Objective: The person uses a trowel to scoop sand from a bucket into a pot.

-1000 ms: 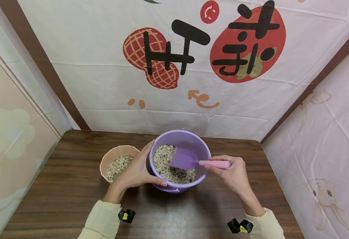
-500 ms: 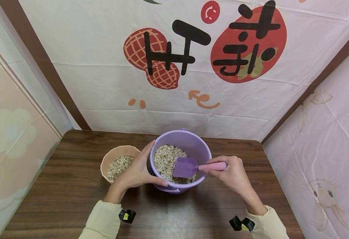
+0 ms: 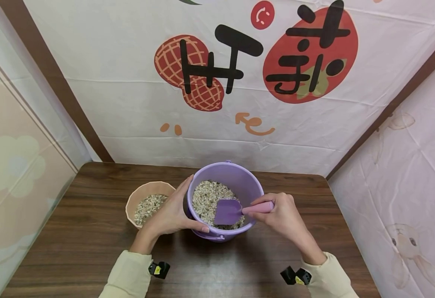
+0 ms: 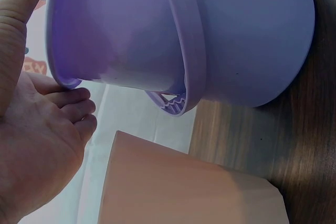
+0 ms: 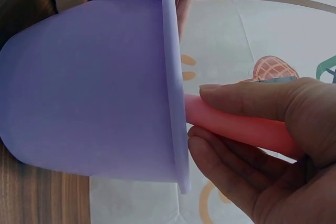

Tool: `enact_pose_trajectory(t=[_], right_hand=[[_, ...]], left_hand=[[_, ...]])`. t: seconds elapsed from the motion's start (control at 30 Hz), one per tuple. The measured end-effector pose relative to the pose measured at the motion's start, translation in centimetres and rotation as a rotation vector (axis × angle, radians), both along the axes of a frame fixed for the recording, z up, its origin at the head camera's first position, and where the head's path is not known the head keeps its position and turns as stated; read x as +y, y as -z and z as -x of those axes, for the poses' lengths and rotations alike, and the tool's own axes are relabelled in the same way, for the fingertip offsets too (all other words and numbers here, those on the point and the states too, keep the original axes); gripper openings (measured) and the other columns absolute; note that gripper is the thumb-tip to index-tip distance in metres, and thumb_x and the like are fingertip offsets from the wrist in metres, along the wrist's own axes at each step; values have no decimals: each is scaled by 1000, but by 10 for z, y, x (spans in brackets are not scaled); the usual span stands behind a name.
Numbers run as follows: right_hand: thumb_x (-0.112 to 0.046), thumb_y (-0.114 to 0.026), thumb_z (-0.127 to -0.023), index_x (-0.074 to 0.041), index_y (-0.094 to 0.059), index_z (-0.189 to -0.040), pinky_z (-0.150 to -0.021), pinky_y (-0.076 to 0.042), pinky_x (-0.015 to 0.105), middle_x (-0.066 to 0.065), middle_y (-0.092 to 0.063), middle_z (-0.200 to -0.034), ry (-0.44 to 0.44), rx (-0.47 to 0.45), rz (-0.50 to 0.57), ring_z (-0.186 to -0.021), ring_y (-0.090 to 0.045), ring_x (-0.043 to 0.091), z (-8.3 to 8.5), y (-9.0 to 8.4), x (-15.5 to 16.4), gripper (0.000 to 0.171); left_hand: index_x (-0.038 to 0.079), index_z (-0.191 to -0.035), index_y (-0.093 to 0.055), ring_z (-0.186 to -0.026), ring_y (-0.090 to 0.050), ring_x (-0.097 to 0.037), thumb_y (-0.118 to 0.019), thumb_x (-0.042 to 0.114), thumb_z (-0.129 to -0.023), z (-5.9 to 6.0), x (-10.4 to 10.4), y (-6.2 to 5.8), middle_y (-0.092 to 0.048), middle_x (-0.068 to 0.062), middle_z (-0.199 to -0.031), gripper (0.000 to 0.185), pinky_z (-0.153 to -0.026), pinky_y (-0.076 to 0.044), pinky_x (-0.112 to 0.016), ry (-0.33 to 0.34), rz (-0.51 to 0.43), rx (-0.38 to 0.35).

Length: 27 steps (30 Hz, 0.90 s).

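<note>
A purple bucket [image 3: 236, 176] [image 4: 220, 35] [image 5: 89, 87] of mixed grain [image 3: 210, 196] stands on the brown wooden table [image 3: 83, 231]. My left hand [image 3: 170, 213] [image 4: 37, 156] grips its left rim, thumb along the front. In my right hand [image 3: 282, 217] [image 5: 273, 145] I hold the pink handle [image 3: 258, 207] [image 5: 236, 127] of a small scoop, whose purple blade [image 3: 226, 212] lies down in the grain near the bucket's front wall. A peach bowl [image 3: 144, 194] [image 4: 184, 187] with some grain stands just left of the bucket.
Printed cloth walls close in the table at the back [image 3: 217, 82] and on the right [image 3: 407, 165]. A pale panel [image 3: 12, 165] stands on the left. Bare table lies in front of the bucket and to its right.
The right hand has drawn the scoop leftward and down, so its blade has sunk from above the grain into it near the front. Left hand and bucket have stayed put.
</note>
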State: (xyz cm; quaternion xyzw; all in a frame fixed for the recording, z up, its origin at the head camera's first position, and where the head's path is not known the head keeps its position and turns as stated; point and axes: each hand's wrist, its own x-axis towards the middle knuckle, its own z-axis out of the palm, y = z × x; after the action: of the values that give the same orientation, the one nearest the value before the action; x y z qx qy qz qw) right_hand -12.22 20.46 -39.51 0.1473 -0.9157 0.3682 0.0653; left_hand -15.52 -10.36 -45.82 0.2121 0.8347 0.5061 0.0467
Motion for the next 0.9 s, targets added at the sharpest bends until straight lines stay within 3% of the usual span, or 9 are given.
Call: enact_pose_trajectory(t=[0.4, 0.63, 0.9], right_hand=[[-10, -94, -69, -16, -83, -85, -64, -55, 26, -11, -76, -78, -2, 12, 48, -78, -71, 11, 4, 4, -5, 20], [-7, -91, -73, -14, -84, -88, -62, -58, 27, -13, -75, -77, 5, -85, 162, -82, -72, 11, 7, 8, -11, 18], [-6, -91, -71, -12, -83, -86, -60, -59, 27, -5, -76, -76, 82, -96, 216, -79, -73, 13, 13, 16, -17, 18]], left_hand=[[12, -164, -14, -147, -30, -30, -101, 51, -49, 0, 0, 0, -23, -12, -165, 148, -116, -28, -58, 7, -18, 25], [14, -164, -16, -146, -31, -26, -101, 52, -48, 2, 1, 2, -25, -8, -164, 149, -117, -27, -56, 11, -31, 23], [13, -164, -16, -145, -33, -26, -101, 51, -49, 3, 1, 2, -27, -9, -163, 148, -117, -28, -55, 24, -45, 33]])
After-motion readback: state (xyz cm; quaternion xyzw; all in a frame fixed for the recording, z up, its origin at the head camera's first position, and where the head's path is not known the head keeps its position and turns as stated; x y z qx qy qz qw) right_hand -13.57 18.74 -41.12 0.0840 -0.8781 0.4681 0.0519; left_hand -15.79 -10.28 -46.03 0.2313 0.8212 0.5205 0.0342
